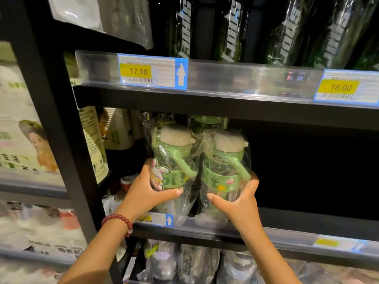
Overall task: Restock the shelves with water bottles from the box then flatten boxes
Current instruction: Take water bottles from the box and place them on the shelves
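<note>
Left hand [143, 191] is gripping the left green clear-plastic water bottle [172, 160], wrapped in a clear bag with a rabbit sticker; a red bead bracelet [120, 221] is sitting on that wrist. Right hand [240, 199] is gripping the right matching green bagged bottle [223, 167]. Both bottles are standing upright, side by side and touching, at the front edge of the black metal middle shelf [307, 224]. Yellow price tags reading 17.00 [137, 71] and 18.00 [338, 87] are sitting in the clear rail above, under tall dark green bottles [231, 27].
</note>
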